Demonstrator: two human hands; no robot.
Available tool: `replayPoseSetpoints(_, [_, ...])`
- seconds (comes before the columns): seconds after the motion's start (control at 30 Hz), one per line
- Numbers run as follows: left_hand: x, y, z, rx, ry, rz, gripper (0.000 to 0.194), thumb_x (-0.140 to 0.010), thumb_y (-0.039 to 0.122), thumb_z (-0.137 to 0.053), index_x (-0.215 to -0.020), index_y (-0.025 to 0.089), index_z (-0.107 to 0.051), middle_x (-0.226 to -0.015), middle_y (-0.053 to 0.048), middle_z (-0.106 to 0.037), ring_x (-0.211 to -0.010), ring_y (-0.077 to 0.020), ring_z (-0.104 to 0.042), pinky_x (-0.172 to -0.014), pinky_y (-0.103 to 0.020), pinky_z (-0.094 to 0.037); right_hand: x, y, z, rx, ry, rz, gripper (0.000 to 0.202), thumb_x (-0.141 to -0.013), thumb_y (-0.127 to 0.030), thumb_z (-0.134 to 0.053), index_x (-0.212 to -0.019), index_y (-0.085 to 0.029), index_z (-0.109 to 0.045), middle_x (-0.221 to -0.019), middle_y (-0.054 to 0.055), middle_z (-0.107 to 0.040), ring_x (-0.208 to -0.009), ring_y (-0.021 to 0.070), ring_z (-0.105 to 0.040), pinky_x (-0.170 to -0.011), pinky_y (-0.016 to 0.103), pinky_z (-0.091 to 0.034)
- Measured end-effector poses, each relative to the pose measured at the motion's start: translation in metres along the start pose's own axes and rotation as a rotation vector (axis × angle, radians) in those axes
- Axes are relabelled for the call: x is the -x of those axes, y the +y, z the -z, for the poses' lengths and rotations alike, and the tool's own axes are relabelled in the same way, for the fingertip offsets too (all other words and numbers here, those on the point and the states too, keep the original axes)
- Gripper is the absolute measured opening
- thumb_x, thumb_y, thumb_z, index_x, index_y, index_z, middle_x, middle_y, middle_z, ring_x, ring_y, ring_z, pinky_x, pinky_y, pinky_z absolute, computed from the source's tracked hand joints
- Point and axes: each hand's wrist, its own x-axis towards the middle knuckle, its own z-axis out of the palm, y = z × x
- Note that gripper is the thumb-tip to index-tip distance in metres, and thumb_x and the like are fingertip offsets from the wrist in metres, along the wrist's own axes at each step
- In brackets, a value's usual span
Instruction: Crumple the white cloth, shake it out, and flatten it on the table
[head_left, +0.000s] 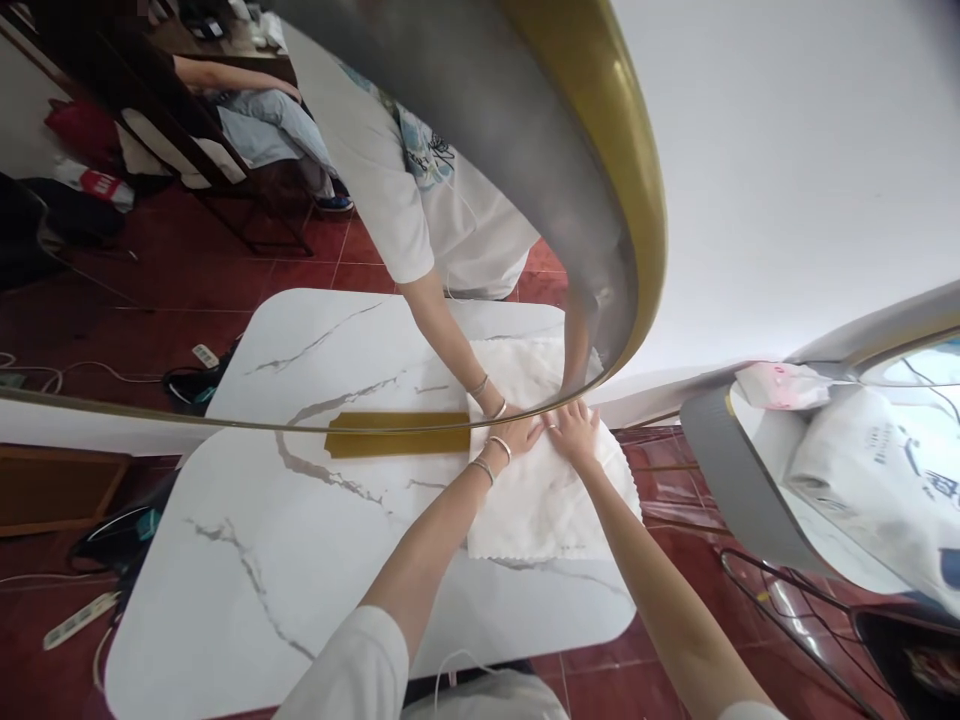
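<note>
A white cloth with a scalloped edge lies spread on the white marble-patterned table, against the lower edge of a large mirror. My left hand, with two bracelets at the wrist, rests on the cloth, its fingers pointing right. Close beside it, my right hand presses on the cloth with its fingers apart. The fingertips of the two hands are near each other, and I see nothing held in either. Left of the cloth, a gold strip lies at the mirror's edge.
The gold-framed mirror leans over the far side, reflecting my arms and a seated person. On the right, a small grey-edged table holds a white printed bag and a pink-white packet. A power strip lies on the red tiled floor.
</note>
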Motion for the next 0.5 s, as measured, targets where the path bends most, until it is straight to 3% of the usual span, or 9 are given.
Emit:
replayPoseSetpoints(0.13, [0.045, 0.012, -0.008, -0.062, 0.114, 0.025, 0.057, -0.092, 0.046, -0.043, -0.143, 0.021, -0.037, -0.146, -0.018, -0.039, -0.131, -0.0376, -0.039, -0.106, -0.06, -0.027, 0.032, 0.008, -0.001, 0.056, 0.057, -0.067, 0.053, -0.098, -0.047, -0.028, -0.147, -0.028, -0.032, -0.154, 0.007, -0.028, -0.139, 0.0298, -0.026, -0.107, 0.057, -0.026])
replayPoseSetpoints(0.27, [0.127, 0.02, -0.025, -0.152, 0.243, -0.073, 0.064, -0.089, 0.052, -0.048, -0.146, 0.029, -0.031, -0.157, -0.012, -0.018, -0.143, -0.0363, -0.017, -0.112, -0.062, -0.016, 0.097, 0.014, -0.008, 0.08, 0.128, -0.027, 0.055, -0.099, -0.045, -0.026, -0.151, -0.028, -0.021, -0.156, 0.006, -0.021, -0.144, 0.03, -0.015, -0.109, 0.058, -0.023])
replayPoseSetpoints(0.4, [0.203, 0.028, -0.043, -0.214, 0.259, -0.072, 0.058, -0.092, 0.037, -0.049, -0.146, 0.034, -0.029, -0.157, -0.007, -0.022, -0.143, -0.0295, -0.024, -0.113, -0.055, -0.024, 0.182, 0.016, -0.01, 0.067, 0.099, 0.127, 0.061, -0.098, -0.044, -0.028, -0.152, -0.029, -0.005, -0.158, 0.007, -0.012, -0.145, 0.032, -0.01, -0.11, 0.06, -0.018])
replayPoseSetpoints(0.5, [0.227, 0.028, -0.048, -0.236, 0.267, -0.045, 0.055, -0.093, 0.031, -0.048, -0.145, 0.038, -0.03, -0.156, -0.004, -0.027, -0.141, -0.0265, -0.029, -0.112, -0.053, -0.027, 0.222, 0.019, -0.01, 0.057, 0.077, 0.191, 0.063, -0.096, -0.043, -0.032, -0.152, -0.03, -0.006, -0.158, 0.006, -0.013, -0.145, 0.0316, -0.013, -0.111, 0.059, -0.016])
